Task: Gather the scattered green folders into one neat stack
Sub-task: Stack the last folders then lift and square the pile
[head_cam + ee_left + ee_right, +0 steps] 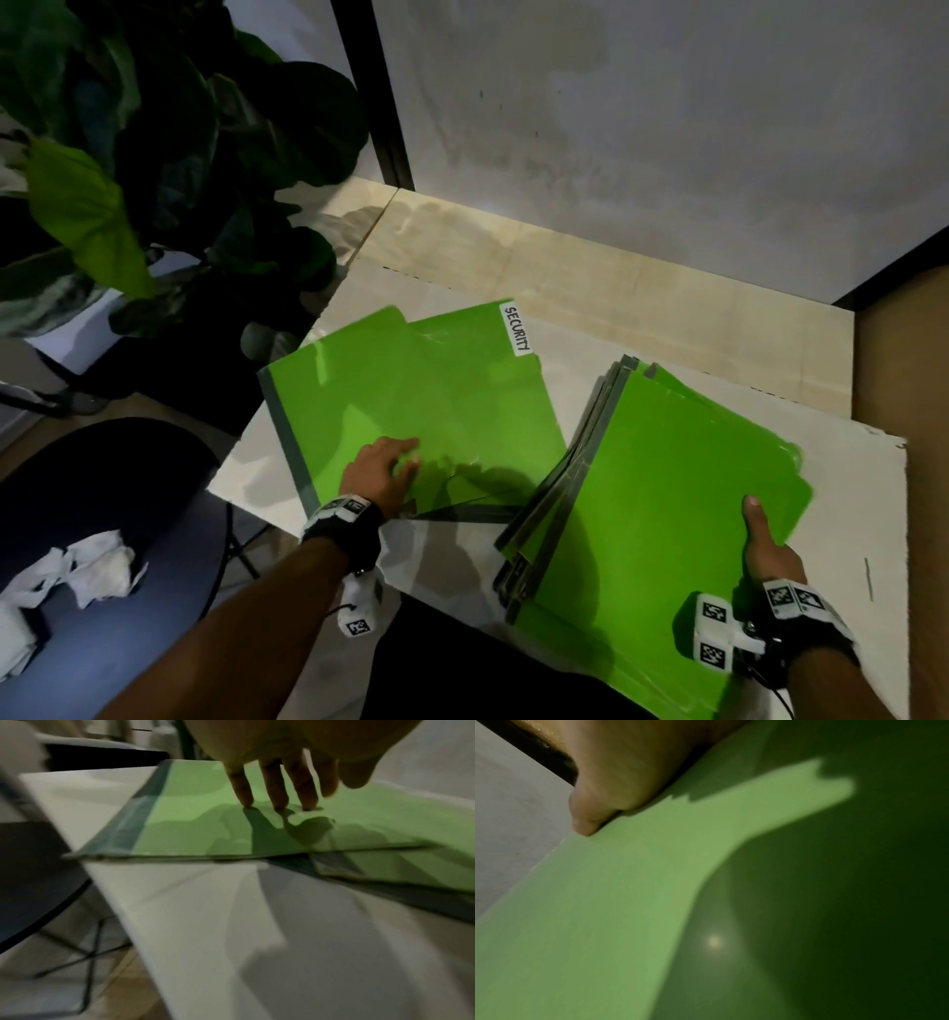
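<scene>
Nearest you, your right hand grips the near right edge of the stack of green folders, thumb laid flat on the top cover and the other fingers hidden beneath; the right wrist view shows that thumb pressed against the green sheet at its edge. The stack lies on the white table, slightly fanned, so grey spine strips show along its left side, and its near corner hangs past the table's front edge. Just left of it, your left hand rests with straight, spread fingers on a second green folder; in the left wrist view three fingertips press down on the cover. That folder's right near corner touches or overlaps the stack's left side. Another folder lies partly beneath it, and farther back a white tab label reads SECURITY. To your left stands a dark round table with crumpled white paper, and beyond it a large-leafed plant.
</scene>
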Demonstrator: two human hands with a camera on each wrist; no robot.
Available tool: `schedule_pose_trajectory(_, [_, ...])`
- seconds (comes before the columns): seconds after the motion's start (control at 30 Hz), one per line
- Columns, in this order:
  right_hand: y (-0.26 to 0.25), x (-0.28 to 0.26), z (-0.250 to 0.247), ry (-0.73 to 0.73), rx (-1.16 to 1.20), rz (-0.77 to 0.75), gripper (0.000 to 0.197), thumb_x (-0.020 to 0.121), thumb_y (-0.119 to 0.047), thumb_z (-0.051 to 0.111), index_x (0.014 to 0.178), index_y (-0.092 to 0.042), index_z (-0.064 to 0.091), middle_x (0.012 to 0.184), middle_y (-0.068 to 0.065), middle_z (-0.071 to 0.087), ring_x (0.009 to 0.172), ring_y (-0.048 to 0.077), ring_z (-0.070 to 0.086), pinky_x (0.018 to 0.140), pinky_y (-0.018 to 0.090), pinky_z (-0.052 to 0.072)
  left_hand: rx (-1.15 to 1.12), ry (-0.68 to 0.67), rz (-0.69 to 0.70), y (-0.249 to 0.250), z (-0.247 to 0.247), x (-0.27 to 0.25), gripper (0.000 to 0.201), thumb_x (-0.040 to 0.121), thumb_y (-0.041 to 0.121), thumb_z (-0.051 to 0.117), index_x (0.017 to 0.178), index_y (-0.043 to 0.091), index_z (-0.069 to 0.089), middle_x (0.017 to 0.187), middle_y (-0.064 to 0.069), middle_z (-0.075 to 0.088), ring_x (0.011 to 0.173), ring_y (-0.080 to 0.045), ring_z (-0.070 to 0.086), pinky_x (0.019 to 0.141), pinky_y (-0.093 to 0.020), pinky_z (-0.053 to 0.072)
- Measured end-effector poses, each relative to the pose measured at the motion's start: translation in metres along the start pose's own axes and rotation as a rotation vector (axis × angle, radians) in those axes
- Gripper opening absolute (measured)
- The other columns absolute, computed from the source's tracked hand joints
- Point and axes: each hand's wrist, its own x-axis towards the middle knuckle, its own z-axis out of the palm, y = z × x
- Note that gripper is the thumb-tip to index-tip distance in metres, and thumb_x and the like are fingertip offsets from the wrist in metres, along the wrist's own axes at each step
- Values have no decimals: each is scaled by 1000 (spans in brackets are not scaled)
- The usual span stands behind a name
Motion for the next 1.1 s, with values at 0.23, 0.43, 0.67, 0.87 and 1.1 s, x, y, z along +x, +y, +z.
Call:
schedule_pose_trajectory(0.23, [-1,0,1,7,-12,-1,86,69,-87,34,89,-5,46,71,18,48,59,26,47,55,33,32,-18,8,-857,-49,-25,12,109,62,65,75,139,2,31,139,-24,35,131,-40,36,104,-48,39])
schedule_pose_trajectory(0.43, [-2,-2,2,9,-3,-8,80,71,-86,35,87,-8,40,64,17,45,55,24,46,53,32,31,-272,-47,-765,-73,-32,30,63,69,29,83,118,-1,57,118,-22,64,103,-37,63,88,-41,53])
schedule_pose_trajectory(0.67, [-3,-2,1,-6,-35,-9,85,72,-86,33,81,-2,48,69,20,49,59,26,48,54,32,31,-230,-103,-658,-38,-44,35,41,86,31,65,112,0,64,117,-18,64,108,-34,61,90,-34,49])
schedule_pose_trajectory(0.87, [-5,-1,1,-10,-45,-9,80,78,-81,31,66,-3,47,66,18,48,58,24,45,55,32,29,-159,-58,-685,-35,-33,51,55,81,45,64,111,-1,63,117,-20,63,104,-38,62,89,-41,54])
schedule_pose_trajectory(1.1, [-5,-3,2,0,-44,-4,80,77,-82,32,67,-4,46,67,18,49,58,24,46,57,32,29,-33,-167,-706,-16,-22,54,109,34,83,70,108,4,61,107,-14,65,100,-33,63,89,-42,54])
